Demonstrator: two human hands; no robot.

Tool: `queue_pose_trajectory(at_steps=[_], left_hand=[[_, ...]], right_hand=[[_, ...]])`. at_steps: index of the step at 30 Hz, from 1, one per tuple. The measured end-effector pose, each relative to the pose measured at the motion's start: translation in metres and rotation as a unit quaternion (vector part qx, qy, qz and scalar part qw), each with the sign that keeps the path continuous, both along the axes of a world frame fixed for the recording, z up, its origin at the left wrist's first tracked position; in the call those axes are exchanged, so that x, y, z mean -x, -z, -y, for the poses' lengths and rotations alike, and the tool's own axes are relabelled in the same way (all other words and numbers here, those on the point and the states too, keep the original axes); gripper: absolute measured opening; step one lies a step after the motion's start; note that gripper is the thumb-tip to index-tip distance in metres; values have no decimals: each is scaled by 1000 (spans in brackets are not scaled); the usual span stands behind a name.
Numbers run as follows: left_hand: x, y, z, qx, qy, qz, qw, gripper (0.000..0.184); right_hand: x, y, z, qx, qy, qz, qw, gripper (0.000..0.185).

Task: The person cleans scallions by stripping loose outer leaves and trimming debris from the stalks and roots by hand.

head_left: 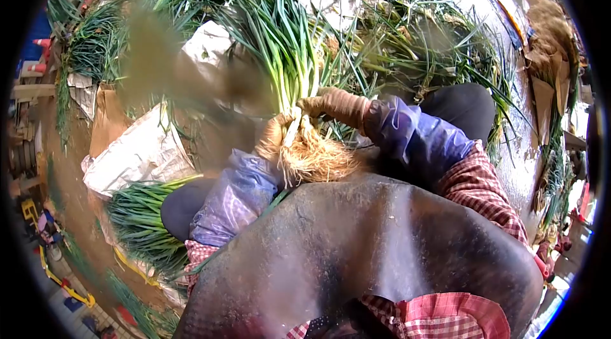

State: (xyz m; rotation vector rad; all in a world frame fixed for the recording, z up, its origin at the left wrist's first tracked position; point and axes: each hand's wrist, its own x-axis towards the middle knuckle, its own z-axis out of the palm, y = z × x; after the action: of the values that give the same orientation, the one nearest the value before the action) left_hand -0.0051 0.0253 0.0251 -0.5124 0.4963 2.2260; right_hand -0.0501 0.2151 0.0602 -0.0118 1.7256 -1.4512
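A bunch of green onions (pixel 289 52) stands upright in front of me, its leaves fanning away and its pale roots (pixel 318 154) hanging toward my dark apron. My left hand (pixel 272 138), in a tan glove, is closed round the lower left of the white stems. From the right, my right hand (pixel 321 105), also gloved, grips the stems just above the roots. Parts of the fingers of both hands are hidden by the bunch.
Loose green onions (pixel 433 40) lie in a heap at the back right. Another bunch (pixel 149 224) rests beside my left knee, near a white sack (pixel 143 151). More leaves (pixel 95 46) pile up at the far left. A blurred smudge covers the upper left centre.
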Motion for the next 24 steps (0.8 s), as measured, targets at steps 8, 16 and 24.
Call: queue_pose_trajectory(at_steps=[8, 16, 24], left_hand=[[3, -9, -3, 41, 43, -67, 996, 42], [-6, -43, -6, -30, -46, -13, 998, 65], [13, 3, 13, -9, 3, -95, 995, 35]], right_hand=[[-12, -4, 9, -145, -91, -306, 936, 54], [-38, -23, 44, -314, -216, -533, 755, 66], [-41, -49, 31, -174, 4, -591, 788, 87]])
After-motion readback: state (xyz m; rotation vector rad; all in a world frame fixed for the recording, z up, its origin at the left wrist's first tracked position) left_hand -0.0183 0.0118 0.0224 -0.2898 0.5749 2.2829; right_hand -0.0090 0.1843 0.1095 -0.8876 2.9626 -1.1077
